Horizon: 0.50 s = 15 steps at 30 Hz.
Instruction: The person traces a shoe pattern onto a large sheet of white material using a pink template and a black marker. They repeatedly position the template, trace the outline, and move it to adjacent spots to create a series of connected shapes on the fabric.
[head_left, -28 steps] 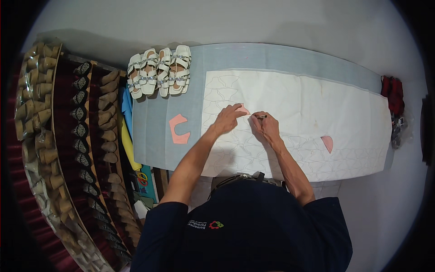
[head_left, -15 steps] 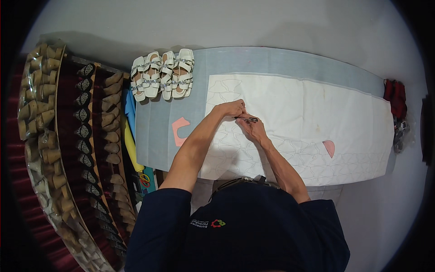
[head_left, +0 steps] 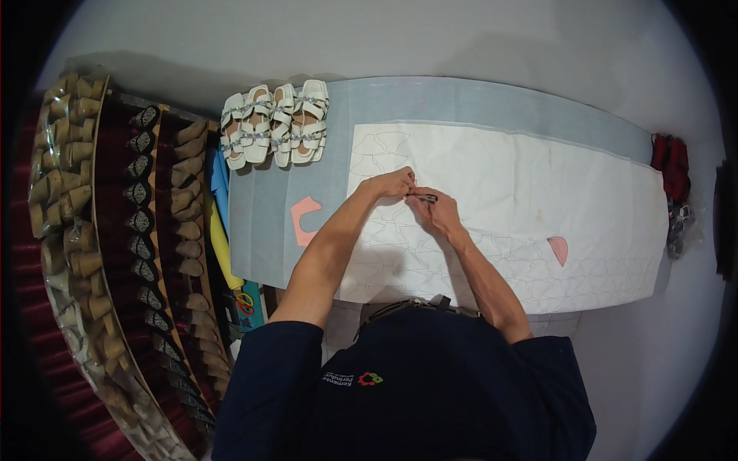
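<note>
A white sheet (head_left: pixel 492 184) covered partly with thin drawn outlines lies over the table. My right hand (head_left: pixel 440 211) is closed around a dark pen (head_left: pixel 424 197), its tip pointing left toward my other hand. Close beside it, my left hand (head_left: pixel 395 184) presses down on the sheet with curled fingers. What lies under those fingers is mostly hidden. Rows of traced, curved shapes run below and left of both hands.
On the grey table cover (head_left: pixel 265 200) sits a pink cut-out template (head_left: pixel 302 223). A pink half-round piece (head_left: pixel 558 251) rests on the sheet's right. White sandals (head_left: pixel 275 127) stand at the back left. Shoe lasts (head_left: pixel 188 192) fill racks at the left; red items (head_left: pixel 675 169) hang right.
My right hand and the pen have shifted slightly up and right, and the pen's angle has changed. My left hand stays nearly in place.
</note>
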Available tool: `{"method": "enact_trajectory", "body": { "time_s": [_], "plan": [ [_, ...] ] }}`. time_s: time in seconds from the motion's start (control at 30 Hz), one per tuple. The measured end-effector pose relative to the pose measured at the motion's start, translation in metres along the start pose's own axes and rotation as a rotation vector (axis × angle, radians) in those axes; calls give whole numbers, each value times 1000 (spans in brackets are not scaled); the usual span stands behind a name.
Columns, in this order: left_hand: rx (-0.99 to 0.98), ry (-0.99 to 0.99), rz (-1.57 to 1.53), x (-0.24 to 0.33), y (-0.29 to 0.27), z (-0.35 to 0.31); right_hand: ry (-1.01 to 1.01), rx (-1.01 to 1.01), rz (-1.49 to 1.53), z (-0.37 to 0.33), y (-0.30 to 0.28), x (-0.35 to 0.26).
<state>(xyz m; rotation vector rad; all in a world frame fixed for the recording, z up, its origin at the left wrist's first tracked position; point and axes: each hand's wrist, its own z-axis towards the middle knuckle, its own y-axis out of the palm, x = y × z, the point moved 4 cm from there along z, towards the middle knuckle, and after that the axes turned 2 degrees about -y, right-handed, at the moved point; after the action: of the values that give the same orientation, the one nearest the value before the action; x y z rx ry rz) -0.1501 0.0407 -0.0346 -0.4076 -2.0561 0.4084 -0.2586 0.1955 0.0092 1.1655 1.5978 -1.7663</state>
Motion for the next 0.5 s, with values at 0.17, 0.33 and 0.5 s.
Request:
{"method": "enact_trajectory", "body": {
  "time_s": [0.17, 0.33, 0.5],
  "plan": [
    [-1, -6, -49, 7, -1, 0, 88, -154, 120, 2, -15, 11],
    [21, -3, -18, 4, -1, 1, 72, -172, 190, -2, 5, -4],
    [30, -13, -26, 7, 1, 3, 39, -111, 157, -2, 14, 5]
  ]
}}
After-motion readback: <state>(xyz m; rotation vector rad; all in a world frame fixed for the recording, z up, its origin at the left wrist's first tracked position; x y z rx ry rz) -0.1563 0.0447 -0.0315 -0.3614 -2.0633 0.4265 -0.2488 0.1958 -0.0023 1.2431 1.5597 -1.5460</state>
